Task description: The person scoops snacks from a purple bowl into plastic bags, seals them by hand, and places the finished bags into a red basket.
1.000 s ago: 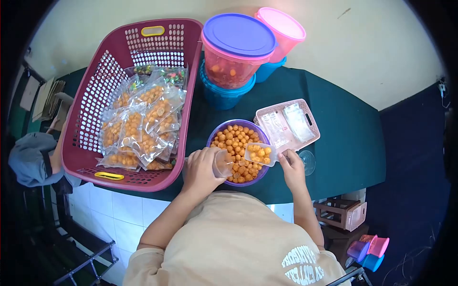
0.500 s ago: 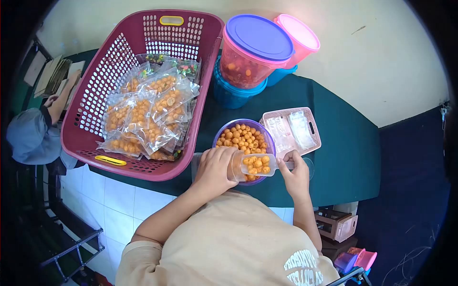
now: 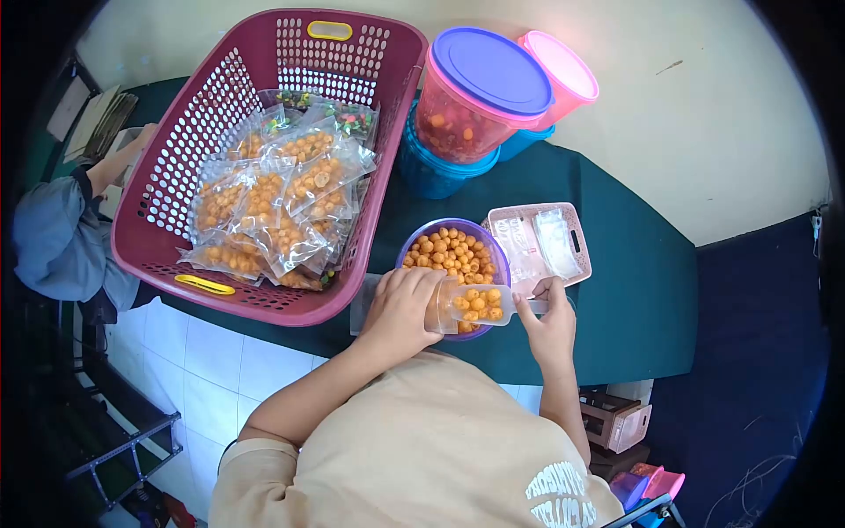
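Observation:
My left hand is closed around a clear plastic bag, its mouth turned to the right. In my right hand is the handle of a translucent scoop, gripped between thumb and fingers. Several round orange snack balls lie in the scoop, whose front end is at the bag's mouth. Both hands are over the near side of a purple tub filled with more orange snack balls. My left fingers hide part of the bag.
A maroon basket at left holds several filled snack bags. Behind the tub stand lidded containers, stacked. A pink tray with clear bags sits right. Another person's arm shows far left.
The view has shifted slightly. Both hands keep nearly the same pose, with the scoop still at the bag's mouth. At far left, the other person's arm has moved.

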{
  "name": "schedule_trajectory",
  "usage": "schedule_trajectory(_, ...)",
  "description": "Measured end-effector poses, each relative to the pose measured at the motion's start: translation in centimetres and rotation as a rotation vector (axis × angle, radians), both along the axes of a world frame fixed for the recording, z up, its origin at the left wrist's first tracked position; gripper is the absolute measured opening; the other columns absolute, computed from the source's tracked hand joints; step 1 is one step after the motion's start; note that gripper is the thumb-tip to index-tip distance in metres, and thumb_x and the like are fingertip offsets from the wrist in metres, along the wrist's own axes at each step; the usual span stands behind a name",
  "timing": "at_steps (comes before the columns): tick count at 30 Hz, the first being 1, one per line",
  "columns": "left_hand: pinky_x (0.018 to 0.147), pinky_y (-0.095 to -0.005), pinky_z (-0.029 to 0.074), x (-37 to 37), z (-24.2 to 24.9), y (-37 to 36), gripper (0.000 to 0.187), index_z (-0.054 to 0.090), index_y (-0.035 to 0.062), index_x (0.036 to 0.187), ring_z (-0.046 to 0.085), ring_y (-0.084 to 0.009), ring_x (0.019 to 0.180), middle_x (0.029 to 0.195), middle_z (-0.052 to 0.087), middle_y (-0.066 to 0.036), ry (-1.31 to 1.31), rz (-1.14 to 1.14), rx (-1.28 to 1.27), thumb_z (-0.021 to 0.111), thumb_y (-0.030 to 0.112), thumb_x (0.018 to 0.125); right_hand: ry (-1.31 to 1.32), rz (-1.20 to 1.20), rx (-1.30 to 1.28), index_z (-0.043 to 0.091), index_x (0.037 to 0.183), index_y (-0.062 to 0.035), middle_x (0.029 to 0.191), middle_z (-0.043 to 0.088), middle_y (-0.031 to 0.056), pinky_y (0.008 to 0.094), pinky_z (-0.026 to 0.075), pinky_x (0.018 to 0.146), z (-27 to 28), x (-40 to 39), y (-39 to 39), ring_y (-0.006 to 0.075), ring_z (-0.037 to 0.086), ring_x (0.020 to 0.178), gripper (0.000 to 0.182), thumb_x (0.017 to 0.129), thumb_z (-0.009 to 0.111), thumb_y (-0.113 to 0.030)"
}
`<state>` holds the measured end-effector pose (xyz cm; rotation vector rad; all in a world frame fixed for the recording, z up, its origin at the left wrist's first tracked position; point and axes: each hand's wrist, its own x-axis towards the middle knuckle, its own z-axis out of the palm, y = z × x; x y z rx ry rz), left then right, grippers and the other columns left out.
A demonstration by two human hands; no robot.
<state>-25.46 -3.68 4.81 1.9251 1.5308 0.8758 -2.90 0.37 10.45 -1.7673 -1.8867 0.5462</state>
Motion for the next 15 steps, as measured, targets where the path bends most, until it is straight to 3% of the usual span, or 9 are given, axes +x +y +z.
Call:
schedule_trajectory(6, 0.109, -0.0458, 0.029, 0.1, 0.0, -0.1, 0.077, 0.047, 0.0071, 0.13, 0.043, -0.0303, 0.123, 0.124, 0.05, -0.013, 0.012, -0.008, -0.009, 0.082, 0.018, 0.062, -0.016, 0.0, -0.017, 0.049, 0.086, -0.0033, 0.066, 0.055, 0.0106, 0.0335, 0.041, 0.056, -0.1, 0.0, 0.0, 0.0196, 0.051, 0.057, 0.033, 0.079, 0.075, -0.022)
schedule_trajectory(15, 0.107, -0.0451, 0.031, 0.0, 0.0, -0.2, 0.077, 0.047, 0.0071, 0.131, 0.045, -0.0312, 0.123, 0.127, 0.051, -0.014, 0.018, -0.003, -0.023, 0.081, 0.02, 0.063, 0.184, -0.004, -0.111, 0.047, 0.087, -0.0029, 0.069, 0.054, 0.0078, 0.0309, 0.042, 0.058, -0.7, 0.7, 0.2, 0.016, 0.05, 0.062, 0.034, 0.08, 0.075, -0.022)
